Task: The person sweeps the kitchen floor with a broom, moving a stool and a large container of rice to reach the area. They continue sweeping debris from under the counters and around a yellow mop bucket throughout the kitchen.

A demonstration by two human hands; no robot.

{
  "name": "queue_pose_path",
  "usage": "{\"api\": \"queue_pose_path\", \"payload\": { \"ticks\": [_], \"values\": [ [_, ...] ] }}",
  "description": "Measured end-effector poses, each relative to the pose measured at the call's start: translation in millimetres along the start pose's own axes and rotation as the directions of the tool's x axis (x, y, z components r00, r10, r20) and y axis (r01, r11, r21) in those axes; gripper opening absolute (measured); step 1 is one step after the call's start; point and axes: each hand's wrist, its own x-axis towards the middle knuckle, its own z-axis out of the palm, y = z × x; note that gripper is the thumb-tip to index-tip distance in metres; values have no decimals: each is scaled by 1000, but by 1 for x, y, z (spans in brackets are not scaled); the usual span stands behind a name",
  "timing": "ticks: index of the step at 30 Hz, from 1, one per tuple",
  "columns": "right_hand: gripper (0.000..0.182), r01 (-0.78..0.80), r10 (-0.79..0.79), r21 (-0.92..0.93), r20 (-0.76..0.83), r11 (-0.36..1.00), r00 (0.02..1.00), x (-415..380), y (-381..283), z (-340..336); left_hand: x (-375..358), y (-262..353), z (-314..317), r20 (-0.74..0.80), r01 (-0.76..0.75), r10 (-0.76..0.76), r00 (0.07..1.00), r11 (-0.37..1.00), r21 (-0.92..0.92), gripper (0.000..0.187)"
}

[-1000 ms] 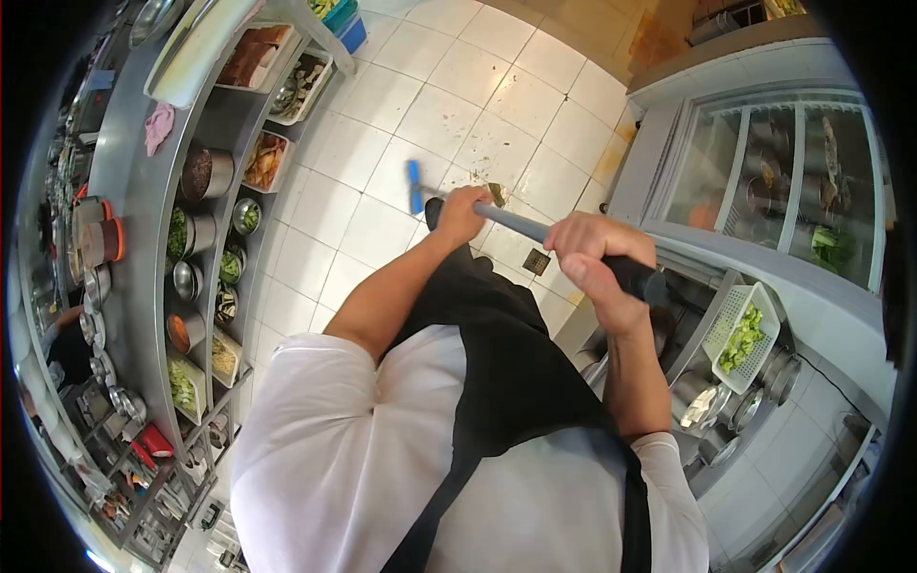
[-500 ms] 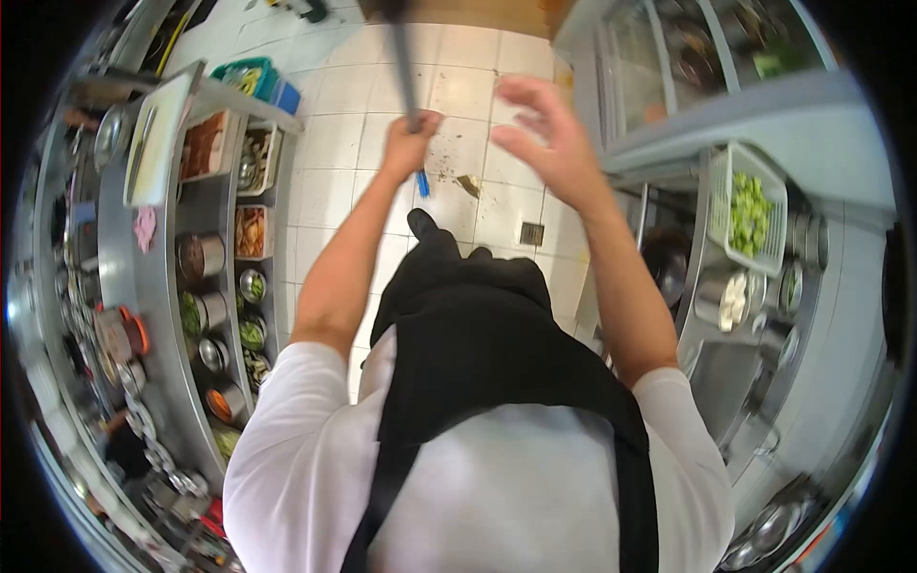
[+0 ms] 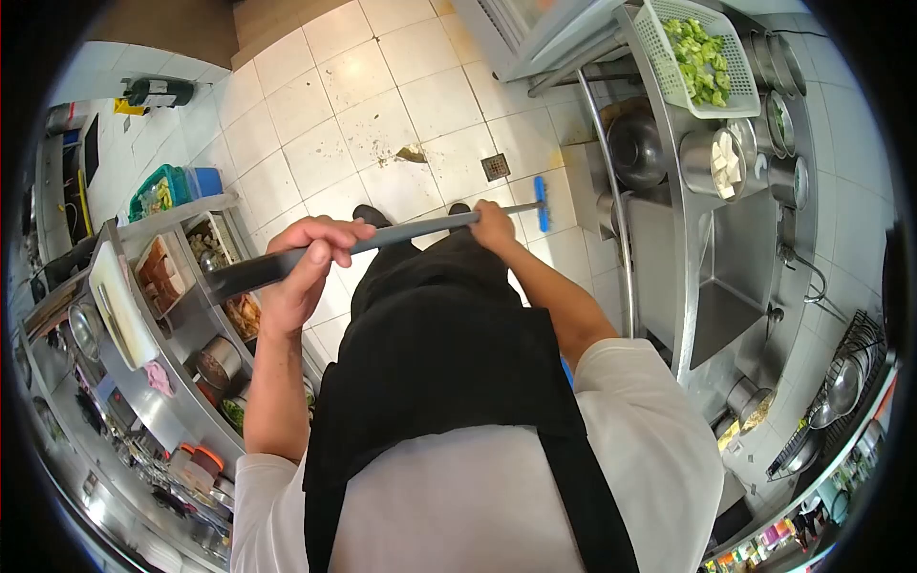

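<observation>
A long grey pole [image 3: 411, 229] with a narrow blue head [image 3: 543, 203] slants across in front of my apron. It is a floor broom or squeegee; bristles or rubber cannot be made out. My right hand [image 3: 492, 226] is closed round the lower pole. Near the thick dark upper end, my left hand [image 3: 310, 267] has its fingers over the pole and its thumb against it, in a loose grip. The blue head rests on the white tiles to my right, by the sink unit. Further forward lie a brown scrap [image 3: 412, 154] and scattered dark crumbs.
A square floor drain [image 3: 495, 167] sits ahead. On the right stand a steel sink [image 3: 731, 301], a metal rail [image 3: 611, 201] and a white basket [image 3: 731, 100] of chopped greens. Left, shelving carries a cutting board [image 3: 124, 296] and food containers. A teal crate [image 3: 162, 196] stands beyond.
The pole has swung from upright to slanting, its blue head now at the right. My right hand has taken hold lower down; my left hand holds the upper part. The view has turned right.
</observation>
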Motion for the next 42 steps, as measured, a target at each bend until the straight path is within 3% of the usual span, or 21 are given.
{"api": "queue_pose_path", "payload": {
  "ticks": [1, 2, 3, 5, 6, 11, 13, 17, 21, 23, 26, 28, 31, 32, 34, 37, 40, 41, 42],
  "values": [
    [25, -50, 50, 14, -9, 999, 999, -1, 1, -1, 2, 4, -2, -18, 42, -41, 999, 997, 62, 24],
    [24, -87, 87, -18, 16, 996, 996, 1, -1, -1, 10, -7, -2, -12, 134, -134, 991, 990, 34, 26],
    [23, -93, 93, -6, 23, 996, 995, 2, -8, 4, 15, -19, 1, 0, 123, -123, 992, 992, -41, 29],
    [22, -103, 102, 21, 24, 994, 994, 11, -23, 11, 19, -26, 0, -27, 58, -60, 998, 994, -93, 30],
    [20, -85, 86, 57, -3, 995, 996, 17, -35, 19, 19, -19, 0, -121, -3, -10, 993, 994, -109, 30],
    [20, 208, -198, 132, -80, 969, 977, 59, -135, 73, 9, 29, -78, -178, -248, 250, 952, 968, 34, 21],
    [20, 237, -235, 139, -26, 962, 972, 73, -199, 74, 5, 58, -106, -195, -312, 326, 925, 945, 100, 21],
    [22, 353, -353, 183, -28, 918, 935, 103, -302, 75, 4, 103, -137, -176, -407, 447, 877, 886, 222, 28],
    [22, 354, -371, 170, 76, 920, 926, 120, -348, 54, -1, 129, -158, -106, -485, 525, 845, 834, 262, 29],
    [22, 344, -351, 109, 58, 933, 934, 93, -345, 20, -10, 138, -164, -76, -470, 488, 869, 865, 178, 28],
    [23, 263, -263, 14, 34, 965, 964, 71, -300, 22, -12, 128, -179, -76, -447, 451, 889, 892, 63, 27],
    [24, 141, -140, -26, 19, 990, 990, 51, -253, 24, -3, 99, -176, -154, -311, 305, 940, 950, -14, 26],
    [27, 37, -38, -14, -129, 999, 991, 25, -145, 65, 21, 47, -162, 42, 19, -23, 999, 994, 107, 19],
    [24, -13, 11, -27, -94, 1000, 995, 18, -106, 82, 30, 35, -153, 112, 129, -152, 982, 973, 190, 19],
    [16, -107, 106, 0, -111, 994, 988, 1, -61, 105, 43, 8, -136, 283, 191, -223, 933, 972, 139, 19],
    [14, -76, 88, 88, -139, 993, 986, -17, -62, 124, 56, 6, -126, 364, 231, -263, 894, 964, 130, 18],
    [12, 36, 14, 236, -204, 971, 979, 12, -126, 153, 56, 49, -141, 394, 26, -118, 912, 972, 232, 15],
    [14, 43, 18, 295, -199, 954, 980, 20, -167, 143, 51, 74, -146, 264, 31, -83, 961, 980, 197, 16],
    [16, -51, 88, 274, -126, 960, 988, 31, -213, 129, 50, 92, -163, 158, -5, -33, 987, 971, 238, 20]
  ]
}}
